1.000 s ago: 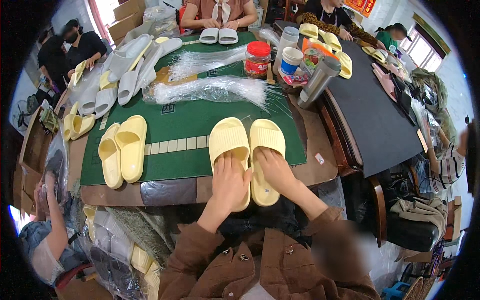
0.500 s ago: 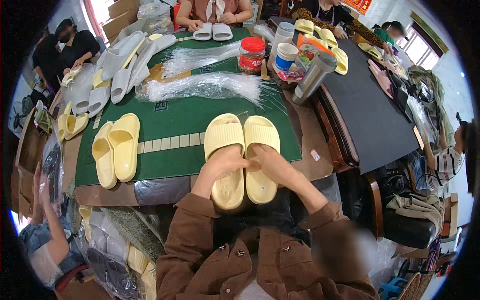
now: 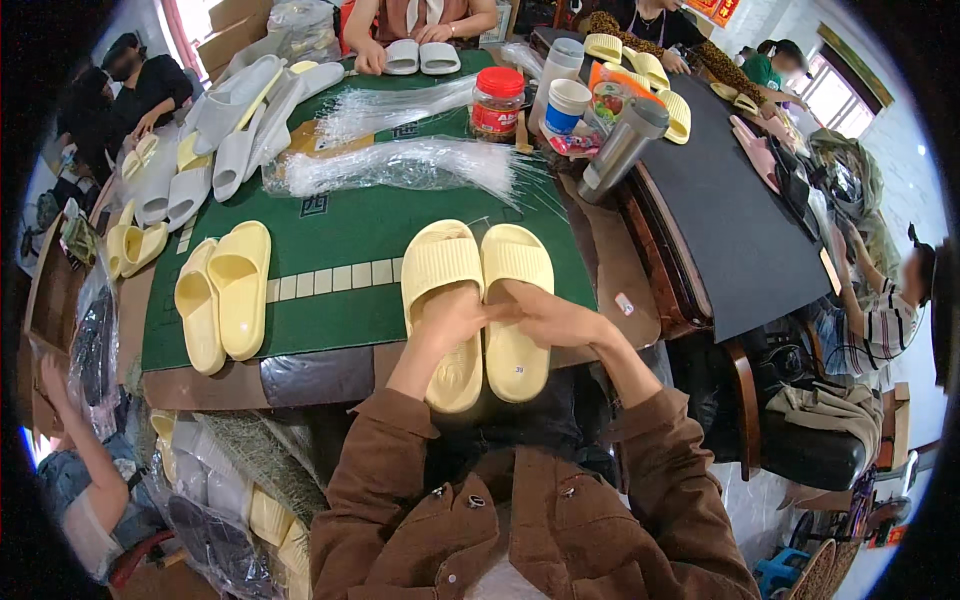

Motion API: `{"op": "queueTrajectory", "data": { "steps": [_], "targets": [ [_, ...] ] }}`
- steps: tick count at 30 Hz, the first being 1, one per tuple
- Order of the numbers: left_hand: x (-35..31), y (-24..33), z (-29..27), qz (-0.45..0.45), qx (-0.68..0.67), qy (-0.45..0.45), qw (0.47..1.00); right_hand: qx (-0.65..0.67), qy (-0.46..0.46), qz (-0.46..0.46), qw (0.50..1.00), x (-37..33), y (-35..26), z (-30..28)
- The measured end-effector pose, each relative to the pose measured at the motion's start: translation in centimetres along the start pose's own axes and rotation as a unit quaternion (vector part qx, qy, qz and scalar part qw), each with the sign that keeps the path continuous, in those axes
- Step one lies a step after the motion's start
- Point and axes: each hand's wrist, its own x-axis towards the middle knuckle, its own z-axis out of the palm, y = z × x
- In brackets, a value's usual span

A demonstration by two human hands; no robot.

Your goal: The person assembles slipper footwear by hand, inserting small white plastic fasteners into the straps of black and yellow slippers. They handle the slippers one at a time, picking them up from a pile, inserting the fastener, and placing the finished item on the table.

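Observation:
A pair of pale yellow slippers, a left slipper (image 3: 453,378) and a right slipper (image 3: 518,372), lies side by side at the near table edge, heels overhanging it. My left hand (image 3: 452,312) reaches into the left slipper, and my right hand (image 3: 548,316) into the right one. Both hands are closed on the slippers, thumbs close together between them. The fingertips are hidden under the ribbed straps. Another yellow pair (image 3: 243,290) rests to the left on the green mat (image 3: 350,225).
Beyond my hands lie bundles of clear plastic strips (image 3: 400,168). A red-lidded jar (image 3: 497,103), a white cup (image 3: 566,106) and a steel flask (image 3: 623,150) stand to the right. Grey slippers (image 3: 235,100) are piled far left. Co-workers sit around, one handling light grey slippers (image 3: 422,58).
The view has shifted slightly, so the table's things appear a little to the left. My hands stay inside the slippers, and my right wrist has turned a little. The person opposite has lowered one hand.

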Motion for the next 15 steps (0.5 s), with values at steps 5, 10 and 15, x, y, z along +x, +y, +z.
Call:
{"op": "queueTrajectory", "data": {
  "steps": [5, 10, 15],
  "targets": [
    [0.0, 0.7, 0.5, -0.027, 0.026, 0.037, 0.999, -0.119, 0.044, 0.0, 0.992, 0.1, 1.0, 0.7],
    [0.0, 0.7, 1.4, -0.026, 0.072, 0.088, 0.993, -0.242, 0.137, -0.065, 0.958, -0.6, 1.0, 2.4],
    [-0.3, 0.6, 1.2, -0.041, 0.037, 0.061, 0.997, -0.11, 0.215, 0.066, 0.968, -0.3, -4.2, 0.1]
  ]
}}
